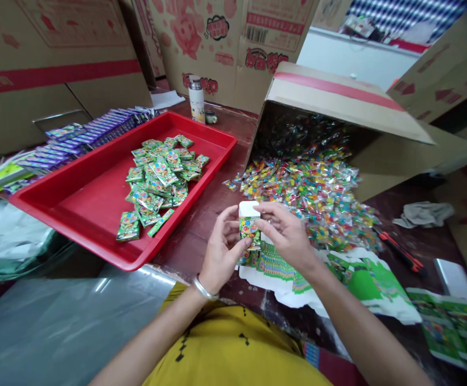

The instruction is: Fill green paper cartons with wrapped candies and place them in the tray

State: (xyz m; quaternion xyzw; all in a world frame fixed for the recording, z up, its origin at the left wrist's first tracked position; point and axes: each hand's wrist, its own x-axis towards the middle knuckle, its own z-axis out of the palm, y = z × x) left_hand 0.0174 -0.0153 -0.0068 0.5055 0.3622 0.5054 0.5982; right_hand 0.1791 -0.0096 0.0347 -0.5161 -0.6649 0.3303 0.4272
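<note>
Upright between my hands is a small green candy box [249,231] with its white top flap raised. My left hand [223,244] wraps its fingers round the box's left side, thumb across the front. At the upper right corner, my right hand [287,233] has its thumb and fingers on the box near the flap. Just below lies a row of flat green cartons [277,262], partly covered by my right forearm. Wrapped colourful candies [298,182] spill from a tipped cardboard box [338,104] beyond my right hand. Left of my hands, a red tray [92,198] holds a heap of closed green candy boxes [157,177].
Purple packs [84,134] are stacked behind the tray. A flask [196,99] and a small cup [211,117] stand at the back. To the right lie a red-black cutter [402,251], a cloth [423,214] and more green cartons [374,279]. Large cartons [233,48] wall the back.
</note>
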